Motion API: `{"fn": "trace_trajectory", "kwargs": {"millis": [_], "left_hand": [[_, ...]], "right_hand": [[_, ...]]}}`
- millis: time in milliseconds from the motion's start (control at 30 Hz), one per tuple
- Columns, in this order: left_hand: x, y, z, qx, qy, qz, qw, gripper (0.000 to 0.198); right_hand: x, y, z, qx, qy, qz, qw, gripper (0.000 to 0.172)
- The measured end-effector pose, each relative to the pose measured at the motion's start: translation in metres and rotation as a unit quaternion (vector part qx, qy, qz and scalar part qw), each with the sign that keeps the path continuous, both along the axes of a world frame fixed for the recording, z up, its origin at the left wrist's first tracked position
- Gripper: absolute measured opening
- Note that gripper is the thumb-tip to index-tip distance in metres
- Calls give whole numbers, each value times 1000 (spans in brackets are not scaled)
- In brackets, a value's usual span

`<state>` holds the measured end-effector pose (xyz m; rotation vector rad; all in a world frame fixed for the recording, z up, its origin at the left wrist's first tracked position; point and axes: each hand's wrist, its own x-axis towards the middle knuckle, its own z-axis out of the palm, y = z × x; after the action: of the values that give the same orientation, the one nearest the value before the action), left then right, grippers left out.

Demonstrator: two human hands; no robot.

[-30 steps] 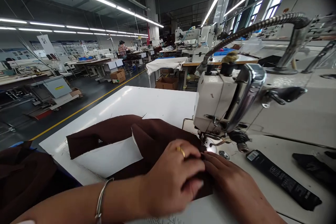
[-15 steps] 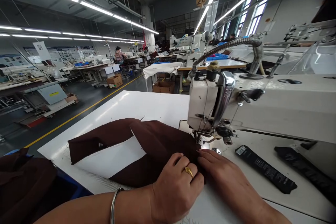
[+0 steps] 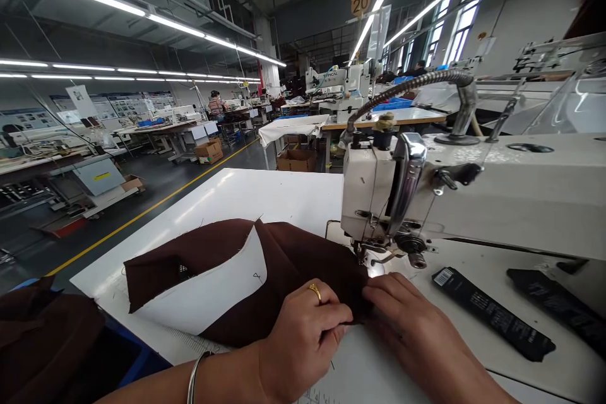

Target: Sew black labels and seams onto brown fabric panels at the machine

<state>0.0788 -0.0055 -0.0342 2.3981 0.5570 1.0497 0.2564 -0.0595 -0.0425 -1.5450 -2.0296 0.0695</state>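
Got my left hand (image 3: 303, 341) and right hand (image 3: 407, 328) curled in close, fingers narrow and pinching the edge of the folded brown fabric (image 3: 288, 284), which sits just in front of the sewing machine head (image 3: 374, 196).

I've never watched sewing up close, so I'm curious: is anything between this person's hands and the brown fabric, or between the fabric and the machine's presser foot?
Nothing visible does. The left hand and right hand are both on the brown fabric, and its edge lies right at the presser foot of the sewing machine.
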Motion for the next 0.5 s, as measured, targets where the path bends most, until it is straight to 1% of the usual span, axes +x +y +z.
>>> {"fn": "trace_trajectory", "kwargs": {"millis": [67,167,333,433,500], "left_hand": [[0,0,0,3,1,-1,1000,14],[0,-1,0,9,7,-5,1000,12],[0,-1,0,43,47,-5,998,10],[2,-1,0,68,69,-3,995,9],[3,-1,2,89,67,-2,994,12]], "right_hand": [[-3,-2,-1,6,16,9,1000,30],[-8,-4,-3,9,65,41,997,29],[-11,-5,-3,-50,156,72,984,24],[-11,-4,-2,-54,187,82,978,23],[-11,-4,-1,-51,189,86,977,23]]}}
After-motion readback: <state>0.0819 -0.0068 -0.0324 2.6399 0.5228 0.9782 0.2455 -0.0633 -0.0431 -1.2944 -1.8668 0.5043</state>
